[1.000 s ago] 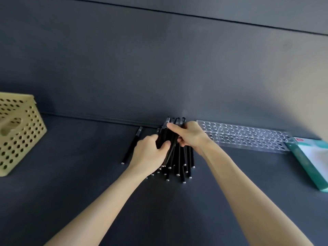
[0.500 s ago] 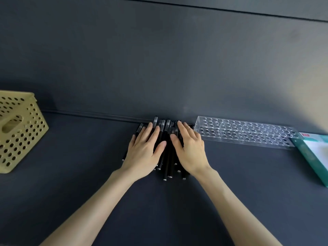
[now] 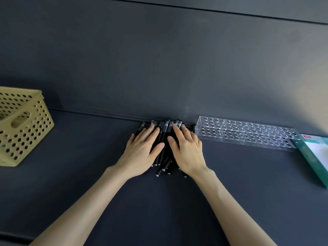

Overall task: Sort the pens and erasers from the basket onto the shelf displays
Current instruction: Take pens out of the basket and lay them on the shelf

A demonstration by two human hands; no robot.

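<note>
A pile of several black pens lies on the dark shelf against the back wall, their caps pointing at the wall. My left hand rests flat on the left half of the pile with fingers straight. My right hand lies flat on the right half, fingers straight too. Both palms hide much of the pile. A clear acrylic pen holder with rows of round holes stands just right of the pens. The yellow perforated basket sits at the far left.
A green and white box lies at the right edge, touching the end of the pen holder. The dark back wall rises right behind the pens. Bare shelf surface stretches between the basket and my hands.
One second ago both hands gripped the pens in a bundle. They have since flattened on top of the pile, and the stray pen at the left is now under my left fingers.
</note>
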